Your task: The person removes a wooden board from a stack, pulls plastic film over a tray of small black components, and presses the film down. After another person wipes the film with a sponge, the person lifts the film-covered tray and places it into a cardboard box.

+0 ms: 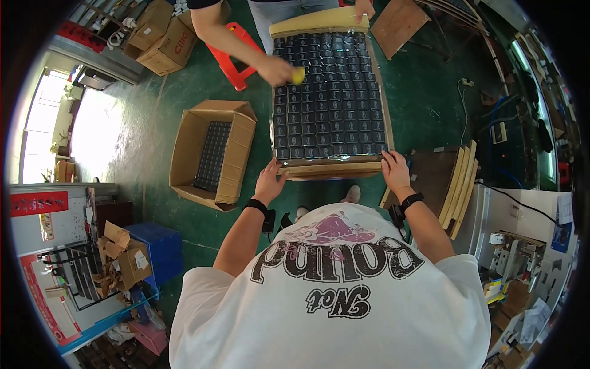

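Note:
A wide tray [335, 166] with a light wooden or cardboard rim lies across in front of me, filled with rows of small black square pieces [332, 114] under shiny clear film. My left hand [268, 182] grips its near left corner, thumb apart from the fingers. At the near right corner, my right hand [395, 170] holds the edge, fingertips over the rim. Across from me, a co-worker's hand [275, 70] presses a small yellow object [298, 75] at the tray's left side; its kind is unclear. That person's other hand [364, 8] rests by the far right corner.
Left of the tray stands an open carton [241, 138] with more black pieces inside. A red stool [228, 64] is behind it. Wooden frames or boards [458, 187] lean at my right. Cartons [166, 52] sit at far left, and a blue bin [157, 249] at near left.

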`<control>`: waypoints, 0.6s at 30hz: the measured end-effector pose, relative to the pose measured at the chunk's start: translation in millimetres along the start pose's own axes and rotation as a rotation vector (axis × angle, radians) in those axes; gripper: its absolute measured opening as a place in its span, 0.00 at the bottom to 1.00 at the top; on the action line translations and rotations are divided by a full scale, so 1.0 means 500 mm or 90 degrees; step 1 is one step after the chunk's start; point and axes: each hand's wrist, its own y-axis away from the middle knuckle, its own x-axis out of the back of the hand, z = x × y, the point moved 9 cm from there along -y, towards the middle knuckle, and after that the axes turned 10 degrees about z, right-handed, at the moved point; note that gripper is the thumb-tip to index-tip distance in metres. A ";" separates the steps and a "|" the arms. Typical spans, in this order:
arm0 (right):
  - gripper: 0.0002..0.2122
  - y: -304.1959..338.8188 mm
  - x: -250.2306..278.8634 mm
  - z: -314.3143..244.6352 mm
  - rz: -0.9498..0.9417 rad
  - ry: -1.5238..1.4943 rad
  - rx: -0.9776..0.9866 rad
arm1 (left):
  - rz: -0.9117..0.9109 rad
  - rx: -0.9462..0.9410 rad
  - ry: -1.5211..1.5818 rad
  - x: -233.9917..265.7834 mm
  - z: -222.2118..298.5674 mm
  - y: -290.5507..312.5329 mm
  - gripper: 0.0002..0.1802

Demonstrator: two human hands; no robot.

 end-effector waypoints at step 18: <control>0.13 -0.008 0.007 0.019 -0.014 -0.019 -0.011 | 0.048 -0.177 -0.066 0.027 0.148 -0.095 0.26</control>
